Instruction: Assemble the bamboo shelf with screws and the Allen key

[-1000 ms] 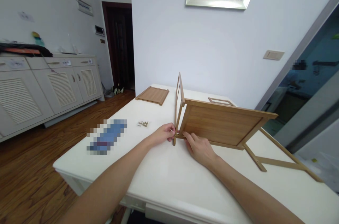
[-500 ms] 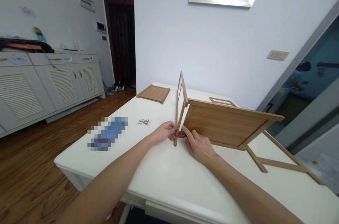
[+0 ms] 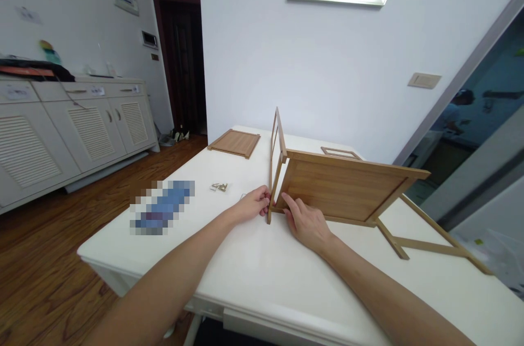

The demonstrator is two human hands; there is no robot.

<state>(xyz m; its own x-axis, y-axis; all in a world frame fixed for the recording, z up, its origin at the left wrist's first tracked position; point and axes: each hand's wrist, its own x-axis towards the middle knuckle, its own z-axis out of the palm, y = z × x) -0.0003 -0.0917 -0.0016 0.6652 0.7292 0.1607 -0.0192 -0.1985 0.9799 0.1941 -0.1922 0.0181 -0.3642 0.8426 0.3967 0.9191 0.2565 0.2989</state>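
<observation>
My left hand [image 3: 252,206] is closed in a pinch against the outer side of an upright wooden frame [image 3: 282,150], near its lower end. What the fingers pinch is too small to make out. On the other side, my right hand [image 3: 310,227] rests low in front of a brown wooden panel [image 3: 347,189], index finger stretched toward the corner where panel and frame meet. The panel stands on its long edge, joined at roughly a right angle to the frame. Several small screws [image 3: 220,187] lie on the table left of my left hand.
Another wooden panel [image 3: 235,143] lies flat at the white table's [image 3: 245,275] back left. A small wooden frame [image 3: 339,153] lies behind the standing panel; a further wooden frame [image 3: 434,247] extends at the right. A blurred blue item [image 3: 166,207] lies left. A person [image 3: 452,117] appears beyond the doorway.
The view has shifted slightly, so the scene sits a little further left. Both hands keep nearly the same places at the corner of the frame and panel.
</observation>
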